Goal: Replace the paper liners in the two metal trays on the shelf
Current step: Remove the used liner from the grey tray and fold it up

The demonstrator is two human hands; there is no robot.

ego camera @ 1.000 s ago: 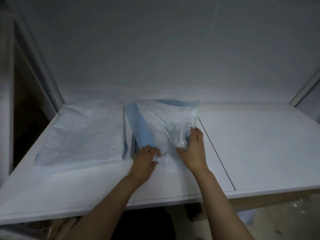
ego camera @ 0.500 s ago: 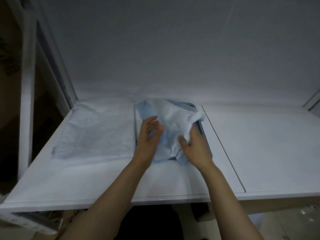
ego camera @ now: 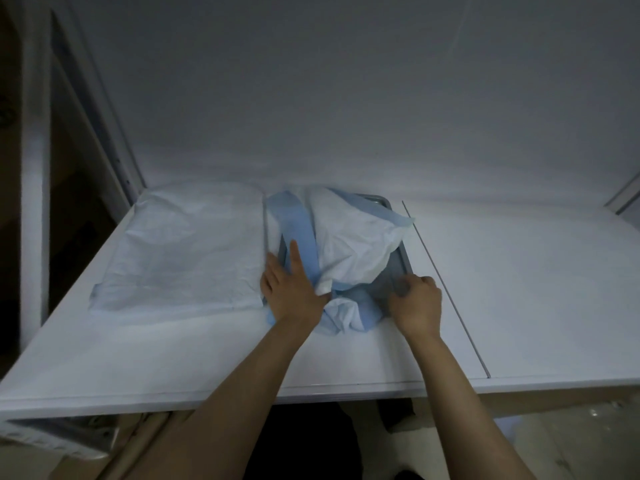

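a white shelf [ego camera: 519, 289] carries a flat white paper sheet [ego camera: 187, 251] on its left and, just beside it, a metal tray [ego camera: 401, 263] whose crumpled blue-white liner [ego camera: 349, 244] spills onto the shelf's front.

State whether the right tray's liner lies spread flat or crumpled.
Crumpled: the liner is bunched up, baring the tray's grey floor.

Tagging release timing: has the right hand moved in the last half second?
Yes: the right hand dropped from the bunched liner to the near-right corner of the tray.

Crumpled paper liner [ego camera: 349, 251] – white matt, blue backing; tray [ego camera: 398, 268] dull grey metal; shelf [ego camera: 519, 289] smooth white.
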